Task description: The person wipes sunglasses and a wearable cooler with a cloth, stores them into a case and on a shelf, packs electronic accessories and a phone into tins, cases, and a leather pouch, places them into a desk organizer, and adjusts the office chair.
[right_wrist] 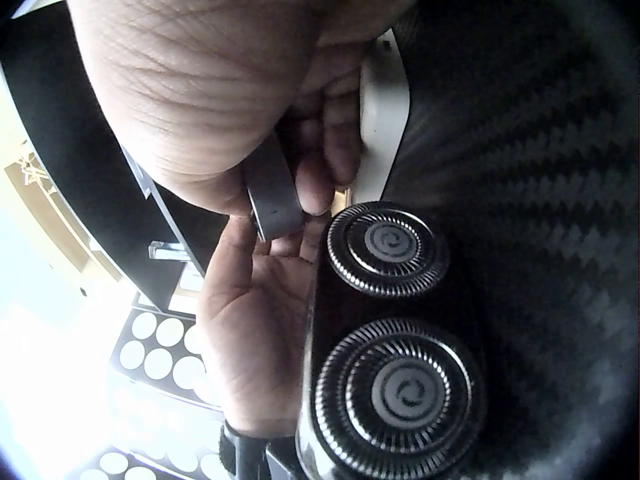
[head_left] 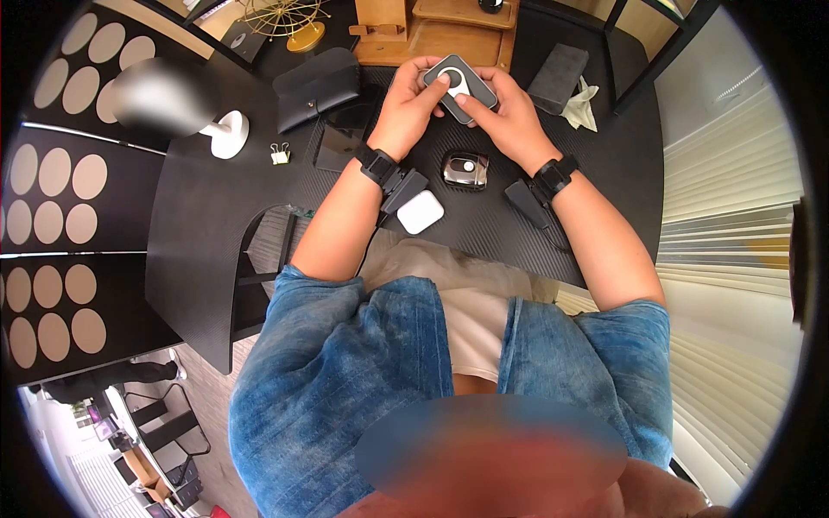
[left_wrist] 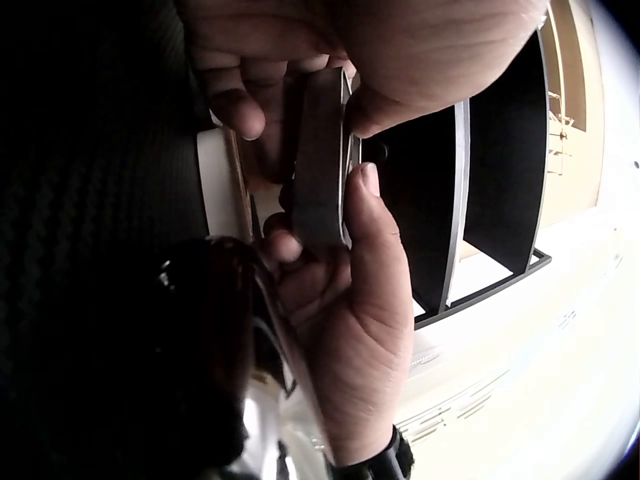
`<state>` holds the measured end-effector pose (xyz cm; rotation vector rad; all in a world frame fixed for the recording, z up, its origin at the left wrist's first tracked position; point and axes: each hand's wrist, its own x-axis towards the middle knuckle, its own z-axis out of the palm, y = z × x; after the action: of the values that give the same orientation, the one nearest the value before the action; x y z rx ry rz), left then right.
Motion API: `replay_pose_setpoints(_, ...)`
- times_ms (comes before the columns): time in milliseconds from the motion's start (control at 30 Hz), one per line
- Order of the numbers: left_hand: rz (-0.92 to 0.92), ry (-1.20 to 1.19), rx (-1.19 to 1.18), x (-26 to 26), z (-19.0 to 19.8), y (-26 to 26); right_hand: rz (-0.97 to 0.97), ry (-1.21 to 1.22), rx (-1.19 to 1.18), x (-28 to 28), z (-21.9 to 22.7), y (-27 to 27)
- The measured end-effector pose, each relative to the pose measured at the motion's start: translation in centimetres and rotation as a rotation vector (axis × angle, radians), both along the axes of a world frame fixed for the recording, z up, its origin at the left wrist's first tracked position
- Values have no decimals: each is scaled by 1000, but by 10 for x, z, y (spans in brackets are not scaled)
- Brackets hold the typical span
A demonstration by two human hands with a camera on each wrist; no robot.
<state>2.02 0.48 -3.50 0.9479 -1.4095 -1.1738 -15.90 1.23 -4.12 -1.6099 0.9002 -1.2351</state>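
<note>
Both hands hold a grey rectangular slab [head_left: 477, 93] with a white keyhole-shaped marking around a dark disc, above the back of the desk. On its left side the left hand [head_left: 404, 108] grips the edge, its thumb lying on the disc. From the right, the right hand [head_left: 518, 116] grips it with the thumb on the white part. Fingers of both hands go behind it, partly hidden. Edge-on, the slab [left_wrist: 322, 165] looks thin in the left wrist view. Nearer the body lies a shiny two-headed electric shaver [head_left: 465, 171]; its round heads [right_wrist: 390, 243] show in the right wrist view.
A white rounded case [head_left: 420, 212] lies by the left wrist. Leftward are a black pouch [head_left: 318, 91], a binder clip [head_left: 280, 154] and a white lamp [head_left: 229, 135]. A wooden tray [head_left: 432, 47] stands behind the hands; a grey case [head_left: 560, 78] and cloth [head_left: 582, 108] lie right.
</note>
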Motion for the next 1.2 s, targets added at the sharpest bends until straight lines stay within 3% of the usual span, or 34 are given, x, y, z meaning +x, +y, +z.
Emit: replay_pose_setpoints(1200,23,-66,5,1,-3,0,-12,41,-16,-1,0,1)
